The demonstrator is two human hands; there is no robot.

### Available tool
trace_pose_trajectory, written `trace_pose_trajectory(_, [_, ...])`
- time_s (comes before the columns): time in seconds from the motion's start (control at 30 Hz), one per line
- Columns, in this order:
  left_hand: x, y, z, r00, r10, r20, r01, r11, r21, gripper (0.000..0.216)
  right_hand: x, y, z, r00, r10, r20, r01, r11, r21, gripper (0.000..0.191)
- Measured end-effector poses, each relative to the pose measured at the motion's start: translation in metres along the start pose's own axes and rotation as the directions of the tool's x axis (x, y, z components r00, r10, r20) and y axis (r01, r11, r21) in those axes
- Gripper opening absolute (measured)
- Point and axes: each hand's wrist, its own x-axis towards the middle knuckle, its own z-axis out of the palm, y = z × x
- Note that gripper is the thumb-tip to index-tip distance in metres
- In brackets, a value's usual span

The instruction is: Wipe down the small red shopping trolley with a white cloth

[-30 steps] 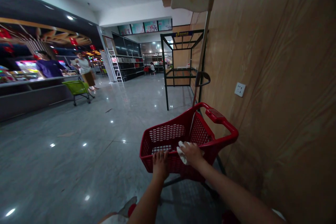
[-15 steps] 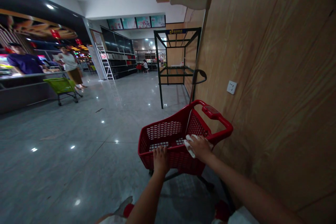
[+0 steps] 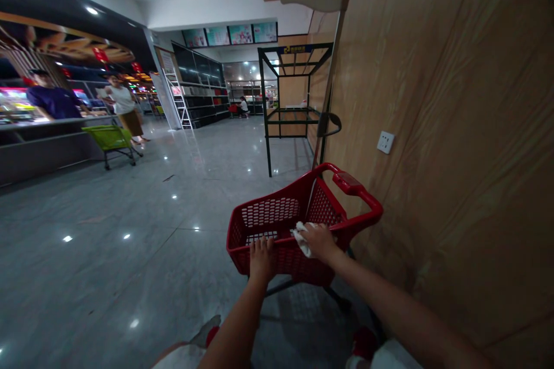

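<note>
A red plastic shopping cart with perforated basket walls stands in front of me, its handle at the right end. My left hand is hooked over the near rim, fingers bent to the inside of the basket. Farther right on the same rim, my right hand is closed round a crumpled white cloth and presses it against the edge. Part of the cloth is hidden under the fingers. No goods show inside the visible part of the basket.
A wood-panelled wall with a socket runs close on the right. Behind the cart is a black metal rack. At left stand a green shopping cart, a counter and two people; another person crouches far back.
My right hand has slid the cloth a little to the left along the cart's rim. My left hand stays on the rim. The view has turned slightly left.
</note>
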Motion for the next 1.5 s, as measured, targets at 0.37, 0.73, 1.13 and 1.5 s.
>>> trace_pose_trajectory(0.37, [0.002, 0.039, -0.001, 0.989, -0.119, -0.083, 0.117, 0.992, -0.036, 0.046, -0.039, 0.054, -0.011, 0.973, 0.083, -0.215, -0.093, 0.995, -0.041, 0.030])
trace_pose_trajectory(0.73, [0.023, 0.080, -0.015, 0.988, 0.092, 0.127, -0.061, 0.971, -0.231, 0.071, -0.007, 0.019, 0.002, 1.000, 0.013, -0.011, -0.013, 1.000, 0.004, 0.029])
trace_pose_trajectory(1.13, [0.032, 0.077, -0.003, 0.997, -0.040, 0.073, 0.062, 0.939, -0.337, 0.050, -0.082, 0.195, -0.037, 0.983, -0.111, -0.148, 0.106, 0.994, -0.038, 0.052])
trace_pose_trajectory(1.5, [0.072, 0.040, -0.046, 0.965, -0.108, 0.238, 0.110, 0.994, 0.004, 0.048, -0.033, 0.089, -0.051, 0.988, 0.105, -0.111, -0.106, 0.994, -0.003, 0.039])
